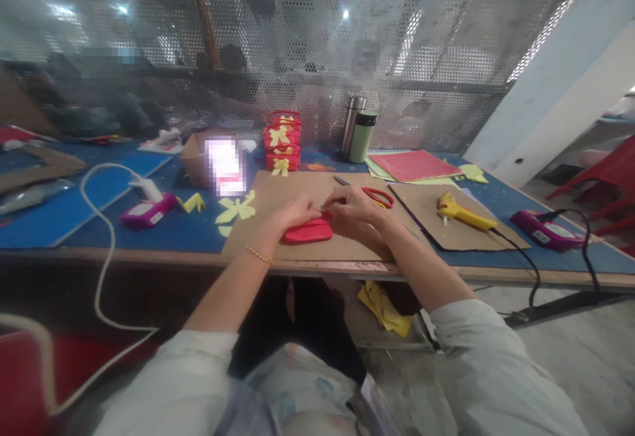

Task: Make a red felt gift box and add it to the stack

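Note:
A small red folded piece [308, 231], like a paper or felt pouch, lies on the brown cardboard sheet [268, 191] in front of me. My left hand [297, 214] rests at its upper left edge, fingers closed on it. At its upper right corner, my right hand [353, 203] pinches a small red bit with thumb and finger. The fingertips partly hide what is between them. Scissors with red-orange handles [380, 198] lie just behind my right hand. Left of the cardboard is a yellow cut-out bow shape [237, 209].
Finished-looking red boxes with yellow bows [282, 145] stand at the back, near a green bottle [363, 137] and a steel flask [351, 125]. A yellow glue gun [466, 214] lies on cardboard at right. Purple power strips [147, 211] sit on both sides. A lit phone [225, 166] leans at left.

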`<state>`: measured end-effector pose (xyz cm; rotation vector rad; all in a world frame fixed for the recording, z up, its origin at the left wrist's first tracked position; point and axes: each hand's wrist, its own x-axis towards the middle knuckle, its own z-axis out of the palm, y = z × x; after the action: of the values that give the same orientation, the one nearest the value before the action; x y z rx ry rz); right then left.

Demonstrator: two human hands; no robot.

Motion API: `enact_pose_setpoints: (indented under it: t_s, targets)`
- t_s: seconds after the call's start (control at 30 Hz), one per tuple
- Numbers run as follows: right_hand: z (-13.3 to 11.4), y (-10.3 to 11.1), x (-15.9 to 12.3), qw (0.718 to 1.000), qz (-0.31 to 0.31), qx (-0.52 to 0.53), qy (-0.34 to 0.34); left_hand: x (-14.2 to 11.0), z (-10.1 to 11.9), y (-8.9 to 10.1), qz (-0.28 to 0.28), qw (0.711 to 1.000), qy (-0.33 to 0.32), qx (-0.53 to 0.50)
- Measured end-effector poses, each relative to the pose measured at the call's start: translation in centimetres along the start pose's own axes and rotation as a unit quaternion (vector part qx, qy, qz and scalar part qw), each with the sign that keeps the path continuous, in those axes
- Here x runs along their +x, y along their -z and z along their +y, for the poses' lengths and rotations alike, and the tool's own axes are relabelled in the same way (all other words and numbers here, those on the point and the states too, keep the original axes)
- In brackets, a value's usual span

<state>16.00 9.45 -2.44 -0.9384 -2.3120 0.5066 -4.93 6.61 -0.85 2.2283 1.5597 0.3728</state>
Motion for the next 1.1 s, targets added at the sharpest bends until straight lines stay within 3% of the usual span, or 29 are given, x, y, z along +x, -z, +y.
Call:
enact_pose_setpoints:
  t_s: [0.3,0.6,0.67,0.73,0.8,0.87,1.1]
  targets:
    - [-0.1,0.0,0.0,1.0,0.002,0.012,0.002,-0.1,0.4,0.0,0.027,0.999,0.027,0.0]
    - [-0.1,-0.1,0.1,1.0,-0.003,-0.004,-0.013,0.0,0.3,-0.3,0.028,1.0,0.014,-0.002]
    - [-0.1,-0.2,0.1,1.0,0.006,-0.018,-0.024,0.0,0.1,-0.2,0.057,0.998,-0.007,0.0]
    - [-0.1,-0.3,0.1,0.999,0.02,-0.035,-0.036,0.1,-0.2,0.0,0.121,0.992,-0.024,-0.007]
    - [-0.1,-0.4,0.2,0.997,0.028,-0.05,-0.042,0.1,-0.6,0.4,0.192,0.981,-0.016,-0.006]
    - [-0.2,-0.4,0.2,0.996,0.032,-0.062,-0.047,0.2,-1.2,0.8,0.222,0.975,0.013,-0.01]
    - [0.1,-0.6,0.4,0.994,0.04,-0.081,-0.066,0.5,-2.8,0.8,0.1,0.993,0.053,-0.028]
